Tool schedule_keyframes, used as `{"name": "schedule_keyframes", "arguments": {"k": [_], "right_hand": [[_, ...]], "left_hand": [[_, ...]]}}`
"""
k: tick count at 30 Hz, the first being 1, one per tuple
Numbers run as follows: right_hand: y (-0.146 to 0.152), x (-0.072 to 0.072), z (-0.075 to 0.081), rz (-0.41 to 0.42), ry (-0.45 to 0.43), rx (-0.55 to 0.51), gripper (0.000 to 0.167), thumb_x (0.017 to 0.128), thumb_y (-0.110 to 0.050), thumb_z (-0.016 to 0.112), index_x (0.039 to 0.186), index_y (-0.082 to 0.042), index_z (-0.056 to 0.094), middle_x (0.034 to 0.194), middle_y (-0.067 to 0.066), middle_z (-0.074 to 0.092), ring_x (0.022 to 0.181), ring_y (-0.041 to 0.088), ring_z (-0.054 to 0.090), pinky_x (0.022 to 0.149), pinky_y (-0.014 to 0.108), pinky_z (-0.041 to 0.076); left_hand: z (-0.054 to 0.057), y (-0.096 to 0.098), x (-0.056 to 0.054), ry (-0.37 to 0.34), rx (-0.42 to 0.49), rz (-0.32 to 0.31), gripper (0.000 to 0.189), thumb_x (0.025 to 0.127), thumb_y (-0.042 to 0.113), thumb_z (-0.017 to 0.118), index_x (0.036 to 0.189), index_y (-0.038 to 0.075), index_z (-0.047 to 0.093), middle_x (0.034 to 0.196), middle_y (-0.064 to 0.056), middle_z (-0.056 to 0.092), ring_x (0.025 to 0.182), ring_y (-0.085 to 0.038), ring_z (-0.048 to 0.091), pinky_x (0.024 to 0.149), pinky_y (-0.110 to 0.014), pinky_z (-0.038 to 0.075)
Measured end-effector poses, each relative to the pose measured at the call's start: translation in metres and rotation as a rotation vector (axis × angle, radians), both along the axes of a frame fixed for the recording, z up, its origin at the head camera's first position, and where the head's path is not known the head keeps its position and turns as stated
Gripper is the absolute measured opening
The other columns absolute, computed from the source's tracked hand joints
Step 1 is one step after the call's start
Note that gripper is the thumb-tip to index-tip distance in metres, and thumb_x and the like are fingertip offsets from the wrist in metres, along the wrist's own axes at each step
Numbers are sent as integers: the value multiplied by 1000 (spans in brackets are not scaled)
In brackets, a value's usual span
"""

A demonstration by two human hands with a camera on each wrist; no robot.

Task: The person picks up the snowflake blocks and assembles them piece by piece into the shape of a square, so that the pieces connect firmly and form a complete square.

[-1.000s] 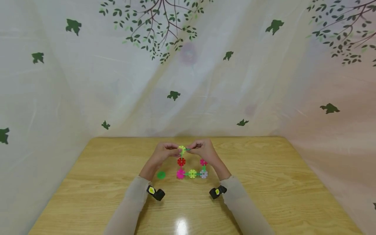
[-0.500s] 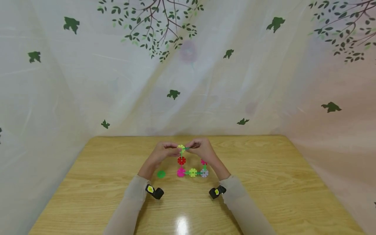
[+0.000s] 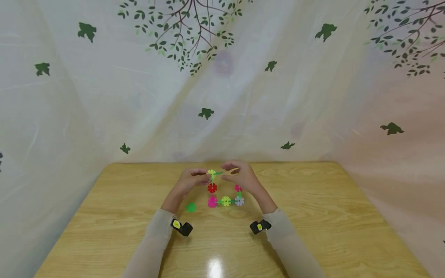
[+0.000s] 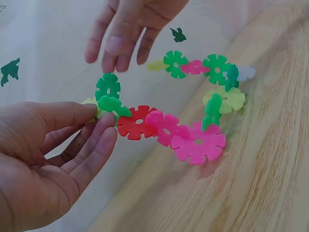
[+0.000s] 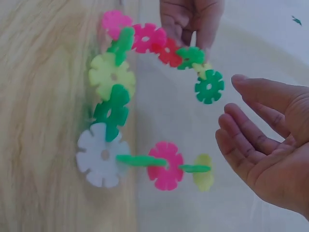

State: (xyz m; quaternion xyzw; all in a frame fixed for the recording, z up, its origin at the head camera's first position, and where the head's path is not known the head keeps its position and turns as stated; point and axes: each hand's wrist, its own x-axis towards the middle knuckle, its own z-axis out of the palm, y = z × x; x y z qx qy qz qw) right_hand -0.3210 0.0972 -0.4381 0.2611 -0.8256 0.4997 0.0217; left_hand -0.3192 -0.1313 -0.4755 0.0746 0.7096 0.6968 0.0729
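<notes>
A chain of interlocking plastic snowflake discs bends in a U shape in front of me. My left hand (image 3: pixel 189 183) pinches it at one end, at a yellow disc (image 3: pixel 211 174) joined to green discs. A green end disc (image 5: pixel 209 87) sticks out from there toward my right hand (image 5: pixel 270 135). Parted from that disc, the right hand has its thumb and fingers spread and holds nothing. Along the chain come a red disc (image 4: pixel 137 123), a magenta disc (image 4: pixel 199 143), a yellow disc (image 5: pixel 112 76) and a white disc (image 5: pixel 103 154). A pale yellow disc (image 5: pixel 203 172) ends the other arm, below the right hand.
A loose green disc (image 3: pixel 191 207) lies on the wooden table (image 3: pixel 222 239), left of the chain and near the left wrist. Behind the table's far edge hangs a pale curtain (image 3: pixel 243 127) printed with leaves and branches.
My right hand has let go of the green end disc and its fingers have spread apart. The chain has shifted slightly left and away from me, still pinched by the left hand.
</notes>
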Motion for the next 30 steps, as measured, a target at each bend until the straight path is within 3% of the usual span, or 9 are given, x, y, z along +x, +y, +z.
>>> {"name": "schedule_keyframes", "arguments": {"k": [5,10,14,17,20,21,27,28,30], "right_hand": [[-6,8,4,79,7,11,23,89,-6,78,110,1,74,104,17,75,93,22,69,79,31,59],[-20,20,-4,328,-20,93,17,90,-3,76,105,5,74,100,20,75,87,14,72,76,24,60],[-35,27,-13,471,-47,167,22,90,0,74,110,9,72,108,25,74,94,22,73,81,22,60],[-45,31,-18,511,-57,219,26,90,-1,75,115,7,72,114,23,73,101,31,73,84,20,59],[-53,31,-22,523,-49,280,30,90,-3,76,119,3,72,120,17,73,107,30,70,83,18,57],[-54,31,-23,529,-39,307,31,90,-4,76,121,1,72,121,15,73,100,29,71,80,17,56],[-64,32,-30,596,155,519,38,91,-6,76,128,-2,68,132,10,69,116,22,67,103,22,51],[-65,32,-32,610,187,548,38,91,-6,76,128,-2,68,132,10,69,126,21,62,108,23,48],[-66,34,-35,620,209,590,37,92,-6,75,127,-2,69,131,10,69,125,21,62,108,22,48]], "left_hand": [[-3,1,-1,-15,53,57,31,96,2,68,121,-15,63,91,0,75,82,-9,73,88,-32,62],[-5,2,-1,-23,48,77,32,96,3,69,122,-14,64,92,0,75,80,-8,73,85,-29,62],[-3,-2,0,-7,25,71,30,96,4,68,121,-13,65,92,-1,76,82,-8,73,86,-30,62],[0,-4,-1,-17,15,50,30,95,3,68,121,-13,65,92,-1,75,83,-11,74,87,-32,62],[1,-6,-3,-22,11,14,31,96,2,67,123,-14,64,95,-2,76,85,-13,74,88,-34,62],[1,-6,-3,-24,10,7,32,96,1,67,123,-13,64,95,-2,76,85,-14,75,88,-35,62],[3,-8,-3,-22,-21,-4,33,97,3,67,125,-13,63,99,-5,76,85,-11,74,88,-33,62],[3,-9,-2,-22,-28,-6,34,97,3,67,126,-13,63,100,-6,76,85,-11,74,89,-34,62],[1,-10,-1,-25,-35,-12,36,97,5,67,128,-13,62,102,-6,76,85,-10,74,90,-35,61]]}}
